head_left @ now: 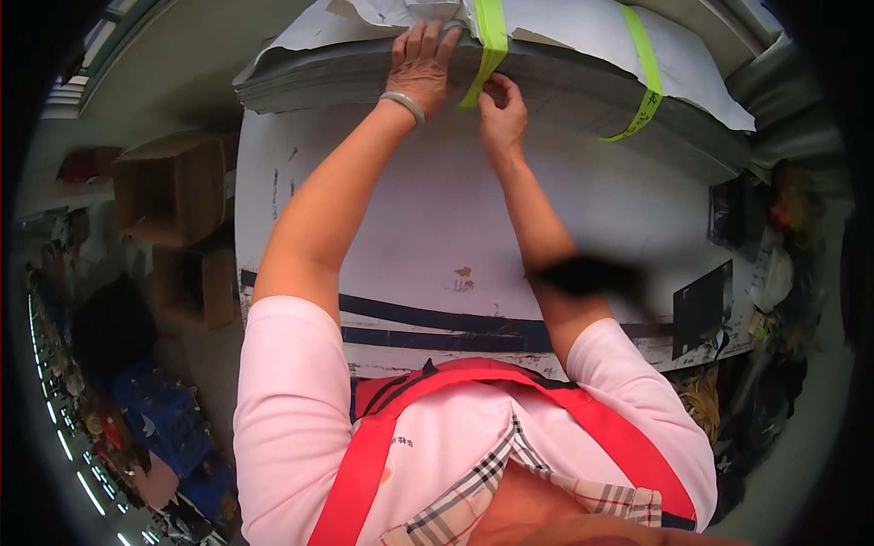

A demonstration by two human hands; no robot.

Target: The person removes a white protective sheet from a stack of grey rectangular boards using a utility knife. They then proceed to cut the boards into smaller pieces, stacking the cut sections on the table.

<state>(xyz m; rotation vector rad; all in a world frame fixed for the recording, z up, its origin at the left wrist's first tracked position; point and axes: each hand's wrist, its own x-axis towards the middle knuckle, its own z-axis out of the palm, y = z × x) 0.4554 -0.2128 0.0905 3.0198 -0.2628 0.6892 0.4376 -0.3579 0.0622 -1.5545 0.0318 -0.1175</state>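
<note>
A thick grey stack of sheets point(583, 86) lies at the far edge of a white table point(428, 227), covered by white paper and bound by two yellow-green straps. My left hand point(421, 65), with a pale bangle on the wrist, presses flat on the stack's top edge just left of the nearer strap point(490, 45). My right hand point(503, 111) pinches that strap where it runs down the stack's side. The second strap point(645, 77) crosses the stack further right, untouched.
Open cardboard boxes point(173, 191) stand to the left of the table. Blue crates point(159, 409) sit on the floor lower left. Dark bags and clutter point(756, 264) crowd the right side. A black stripe point(437, 318) runs along the table's near edge.
</note>
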